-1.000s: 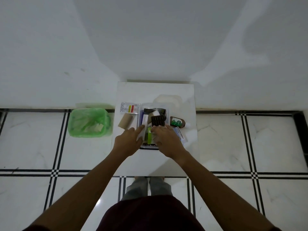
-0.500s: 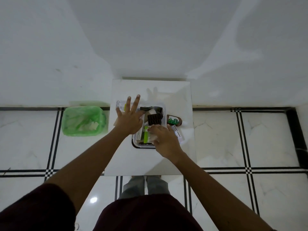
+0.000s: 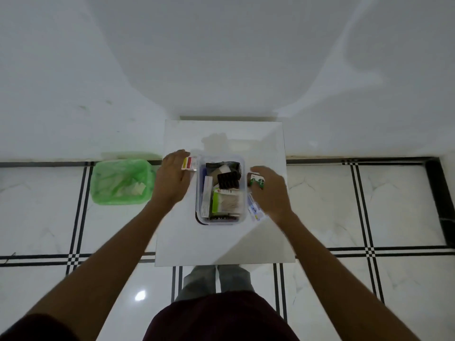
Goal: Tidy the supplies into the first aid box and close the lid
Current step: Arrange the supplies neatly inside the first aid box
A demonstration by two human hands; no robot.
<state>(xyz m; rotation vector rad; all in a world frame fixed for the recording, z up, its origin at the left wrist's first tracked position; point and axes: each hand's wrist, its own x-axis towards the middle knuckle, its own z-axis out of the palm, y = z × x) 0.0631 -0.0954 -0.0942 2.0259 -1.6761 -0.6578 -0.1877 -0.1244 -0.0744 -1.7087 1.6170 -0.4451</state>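
A white tabletop (image 3: 221, 242) is seen on the tiled floor, with a green bin (image 3: 120, 182) beside it. The clear first aid box (image 3: 220, 190) sits in the middle, lid off, packed with supplies. A small packet (image 3: 189, 163) is touched by the left hand (image 3: 172, 178); its grip cannot be told. A brown bottle (image 3: 256, 180) is held in the right hand (image 3: 270, 193) fingers.

Both hands are out of the first aid box (image 3: 220, 219) now. The left hand (image 3: 172, 179) has shifted left of it onto the white sachet (image 3: 190, 163), while the right hand (image 3: 270, 191) has moved right, its grip curling around the small brown bottle (image 3: 256, 180).
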